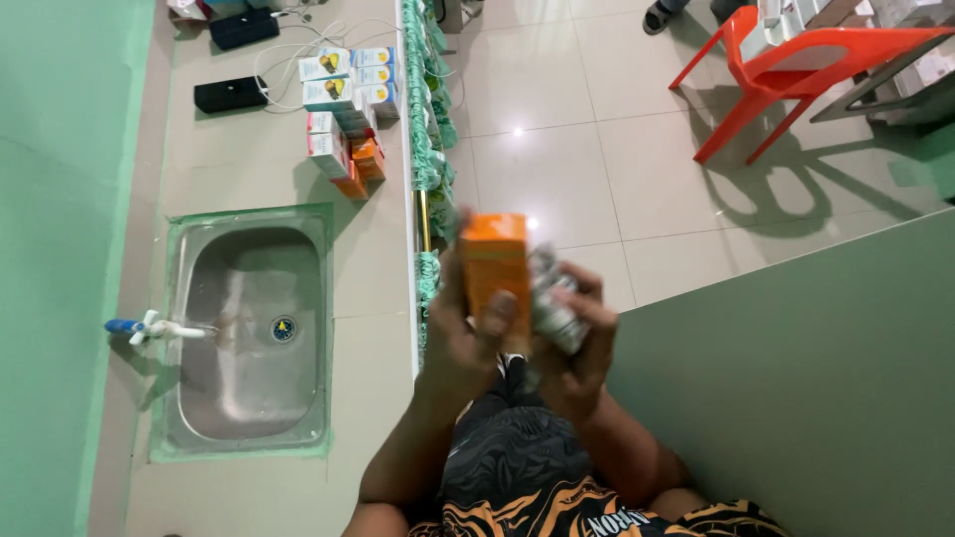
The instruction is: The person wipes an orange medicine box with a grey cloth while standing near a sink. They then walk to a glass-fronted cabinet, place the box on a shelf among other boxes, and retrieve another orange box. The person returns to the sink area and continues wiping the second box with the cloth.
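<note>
An orange carton [494,261] stands upright in my left hand [460,333], my thumb pressed on its lower front. Beside it my right hand [577,343] is closed around a silvery foil strip [553,298] that touches the carton's right side. Both hands are raised in front of my chest, over the tiled floor just right of the counter's edge. What is inside the carton is hidden.
A steel sink [249,333] with a white and blue tap [149,327] is set in the counter at left. Several small boxes [343,109] and black devices [231,93] lie farther back. A red plastic chair [796,70] stands at top right. A green panel [816,388] rises at right.
</note>
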